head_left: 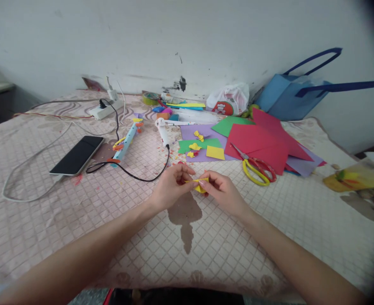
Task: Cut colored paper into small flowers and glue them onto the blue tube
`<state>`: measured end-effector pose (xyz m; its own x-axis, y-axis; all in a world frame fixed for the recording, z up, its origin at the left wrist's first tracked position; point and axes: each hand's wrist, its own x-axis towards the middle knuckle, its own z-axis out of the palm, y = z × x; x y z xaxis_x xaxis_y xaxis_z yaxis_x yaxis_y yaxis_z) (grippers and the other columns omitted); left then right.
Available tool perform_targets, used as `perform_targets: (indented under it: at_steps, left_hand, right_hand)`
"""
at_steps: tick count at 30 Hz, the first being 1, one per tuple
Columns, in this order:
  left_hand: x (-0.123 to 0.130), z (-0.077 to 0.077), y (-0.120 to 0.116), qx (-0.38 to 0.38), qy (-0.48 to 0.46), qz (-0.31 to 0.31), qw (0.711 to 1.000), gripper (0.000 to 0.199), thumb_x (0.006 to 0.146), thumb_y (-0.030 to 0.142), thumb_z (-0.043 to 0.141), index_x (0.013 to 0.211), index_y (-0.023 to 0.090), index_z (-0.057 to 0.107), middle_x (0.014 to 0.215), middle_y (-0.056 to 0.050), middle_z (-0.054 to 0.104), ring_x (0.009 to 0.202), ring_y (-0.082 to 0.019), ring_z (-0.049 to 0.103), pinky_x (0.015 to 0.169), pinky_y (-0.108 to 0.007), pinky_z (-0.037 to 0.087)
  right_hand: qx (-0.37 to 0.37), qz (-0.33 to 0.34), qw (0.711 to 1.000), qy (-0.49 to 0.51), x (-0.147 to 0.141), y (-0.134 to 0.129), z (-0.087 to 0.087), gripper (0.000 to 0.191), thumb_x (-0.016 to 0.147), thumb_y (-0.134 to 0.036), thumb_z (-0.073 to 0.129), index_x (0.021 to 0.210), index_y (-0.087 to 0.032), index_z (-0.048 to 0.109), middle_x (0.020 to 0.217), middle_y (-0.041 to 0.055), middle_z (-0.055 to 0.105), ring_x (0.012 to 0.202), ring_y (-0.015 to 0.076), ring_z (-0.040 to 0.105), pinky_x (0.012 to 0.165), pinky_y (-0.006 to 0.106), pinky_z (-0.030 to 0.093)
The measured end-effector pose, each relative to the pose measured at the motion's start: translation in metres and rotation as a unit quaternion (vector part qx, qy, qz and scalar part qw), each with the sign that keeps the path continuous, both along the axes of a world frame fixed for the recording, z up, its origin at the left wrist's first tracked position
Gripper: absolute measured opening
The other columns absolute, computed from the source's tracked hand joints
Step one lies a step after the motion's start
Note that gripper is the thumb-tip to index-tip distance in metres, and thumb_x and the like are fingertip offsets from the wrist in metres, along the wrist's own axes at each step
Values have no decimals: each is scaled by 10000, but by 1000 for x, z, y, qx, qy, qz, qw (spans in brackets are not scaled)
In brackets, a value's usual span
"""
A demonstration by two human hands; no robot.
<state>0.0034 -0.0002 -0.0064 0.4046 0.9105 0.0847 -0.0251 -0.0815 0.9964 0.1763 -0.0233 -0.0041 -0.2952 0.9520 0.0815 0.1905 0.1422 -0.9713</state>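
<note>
Between my two hands is a small folded piece of yellow paper (201,187), held just above the patterned tablecloth. My left hand (173,184) pinches its left end between thumb and fingers. The right end is pinched by my right hand (222,190), with the thumb on the near face. Beyond my hands lie a flat yellow square (215,152) and several small folded yellow pieces (195,146), on green (187,146) and purple sheets. Scissors with yellow and red handles (256,170) rest to the right of my right hand.
A white glue gun (163,132) stands behind my left hand, its black cord looping leftward. Left are a decorated light-blue strip (126,142), a phone (78,155) on a cable and a power strip (107,109). Red sheets (257,144), a blue bag (288,97) and a cup (355,176) are right.
</note>
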Motion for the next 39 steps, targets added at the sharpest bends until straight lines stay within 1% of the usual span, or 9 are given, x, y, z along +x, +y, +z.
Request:
perform_targets:
  at_steps: [4,10,16,20,25,29,32,36,39]
  left_hand:
    - [0,-2,1,11,9,-3,1000,276,728,272,666,919,130,526,656,9,574,583,-93,551,541,-215,414]
    - [-1,-3,1,19,21,-14,1000,283,733,263,661,941,130,523,659,3,586,593,-101,565,553,-220,426]
    - [-2,-4,1,10,15,-31,999,309,725,254,667,960,130,508,659,-2,599,597,-114,582,557,-228,434]
    - [-2,-4,0,18,17,-31,999,301,733,252,658,966,129,515,664,-4,604,598,-112,583,554,-224,434]
    - [-1,-3,-2,30,33,-32,999,295,742,262,649,974,130,523,654,1,597,582,-106,568,538,-218,427]
    - [0,-2,-4,35,40,-27,998,293,745,265,647,979,135,530,656,4,594,574,-99,558,529,-212,423]
    - [1,-1,-5,17,12,-24,999,310,727,279,668,969,137,536,699,-7,606,620,-110,584,563,-225,450]
    - [1,0,-5,-40,-20,-24,999,305,682,292,709,901,135,565,816,-45,640,729,-140,622,644,-255,486]
    - [1,1,-5,-84,-25,-35,996,229,689,297,702,802,129,594,751,-28,641,678,-114,606,628,-233,473]
  right_hand:
    - [7,7,1000,-8,1,0,1,142,855,-318,511,816,-194,570,711,-8,541,625,109,510,569,233,455]
    - [41,5,998,-51,2,0,3,160,850,-336,518,835,-190,582,729,0,546,638,118,497,549,233,415]
    - [27,26,998,-58,6,1,4,159,855,-334,520,842,-191,588,729,-8,547,641,115,507,565,233,415]
    - [25,31,997,-63,9,1,4,150,855,-328,522,846,-191,582,726,-9,562,649,116,526,571,230,423]
    - [32,32,996,-79,9,0,6,120,854,-296,513,851,-194,578,761,3,580,675,124,548,578,234,434]
    - [47,30,993,-100,8,-2,9,96,851,-257,503,811,-197,566,749,-4,572,657,117,539,566,227,425]
    - [64,7,992,-110,6,-3,9,104,856,-263,494,799,-202,556,722,-6,562,643,122,527,549,227,418]
    - [98,-35,988,-114,6,-5,9,90,857,-256,500,820,-202,562,738,2,575,652,130,531,553,233,416]
    - [129,-50,983,-123,6,-6,10,85,858,-231,497,813,-206,565,736,1,581,649,131,533,570,241,419]
